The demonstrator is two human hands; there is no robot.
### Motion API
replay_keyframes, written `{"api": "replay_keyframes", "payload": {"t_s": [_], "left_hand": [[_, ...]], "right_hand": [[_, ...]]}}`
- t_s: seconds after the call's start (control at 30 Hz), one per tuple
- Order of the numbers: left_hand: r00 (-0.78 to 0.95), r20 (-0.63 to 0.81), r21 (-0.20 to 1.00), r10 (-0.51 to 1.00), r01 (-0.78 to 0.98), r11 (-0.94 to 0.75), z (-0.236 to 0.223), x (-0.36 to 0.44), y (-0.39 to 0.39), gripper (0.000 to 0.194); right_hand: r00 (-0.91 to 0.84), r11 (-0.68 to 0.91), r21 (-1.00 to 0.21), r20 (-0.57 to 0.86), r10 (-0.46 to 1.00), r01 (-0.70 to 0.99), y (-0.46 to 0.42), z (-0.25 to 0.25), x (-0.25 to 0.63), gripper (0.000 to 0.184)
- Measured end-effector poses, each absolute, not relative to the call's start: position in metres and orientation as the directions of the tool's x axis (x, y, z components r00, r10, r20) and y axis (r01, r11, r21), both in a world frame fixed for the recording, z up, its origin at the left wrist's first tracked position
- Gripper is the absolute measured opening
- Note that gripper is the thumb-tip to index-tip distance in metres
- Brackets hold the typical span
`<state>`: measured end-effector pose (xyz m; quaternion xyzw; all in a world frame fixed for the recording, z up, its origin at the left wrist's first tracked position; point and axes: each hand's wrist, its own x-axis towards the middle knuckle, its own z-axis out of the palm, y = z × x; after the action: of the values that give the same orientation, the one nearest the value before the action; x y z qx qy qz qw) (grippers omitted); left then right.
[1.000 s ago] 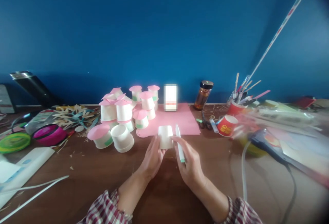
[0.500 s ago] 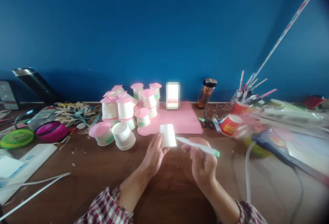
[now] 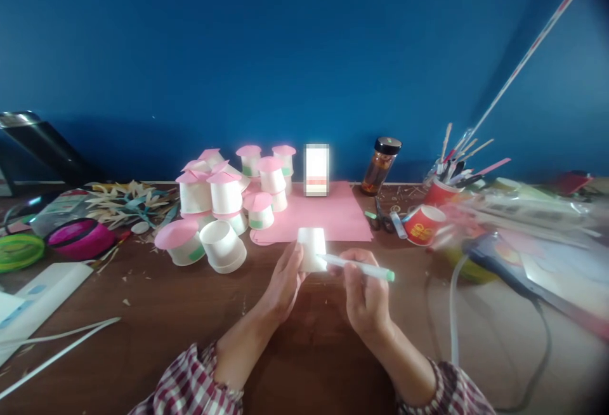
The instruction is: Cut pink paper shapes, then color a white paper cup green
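My left hand grips a white paper cup upside down, its narrow end up. A white marker with a green end lies between the fingers of my right hand. The marker's tip meets the lower right side of the cup. To the left stand several cups with pink paper tops, some stacked and some with green patches. Two plain cups sit one in the other in front of them. Pink paper sheets lie behind the held cup.
A glowing pixelated panel stands on the pink sheets. To the right are a dark-lidded jar, scissors, a tipped red cup and a glue gun with its cable. A magenta tape roll and cut paper strips lie left.
The marker and my right hand have moved left, and the tip now touches the cup's side instead of its edge. The view has shifted slightly.
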<state>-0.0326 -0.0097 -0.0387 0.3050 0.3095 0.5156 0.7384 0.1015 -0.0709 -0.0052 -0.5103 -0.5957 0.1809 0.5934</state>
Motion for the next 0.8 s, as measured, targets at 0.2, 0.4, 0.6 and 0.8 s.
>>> {"api": "replay_keyframes", "payload": {"t_s": [0.2, 0.4, 0.6, 0.8], "left_hand": [[0.277, -0.157, 0.794, 0.948, -0.536, 0.288, -0.032, -0.031, -0.009, 0.035], [0.287, -0.153, 0.812, 0.946, -0.508, 0.286, -0.026, -0.03, -0.013, 0.035], [0.33, -0.124, 0.798, 0.936, -0.527, 0.292, -0.022, -0.027, -0.016, 0.034], [0.309, -0.111, 0.848, 0.945, -0.466, 0.252, -0.033, -0.027, -0.015, 0.043]], "right_hand": [[0.262, 0.352, -0.894, 0.423, 0.868, 0.276, -0.07, -0.006, 0.097, 0.006], [0.228, 0.326, -0.879, 0.416, 0.88, 0.347, -0.07, -0.002, 0.101, 0.006], [0.217, 0.31, -0.86, 0.42, 0.881, 0.406, -0.073, -0.002, 0.104, 0.008], [0.235, 0.366, -0.817, 0.501, 0.833, 0.447, -0.075, -0.001, 0.103, 0.004]]}}
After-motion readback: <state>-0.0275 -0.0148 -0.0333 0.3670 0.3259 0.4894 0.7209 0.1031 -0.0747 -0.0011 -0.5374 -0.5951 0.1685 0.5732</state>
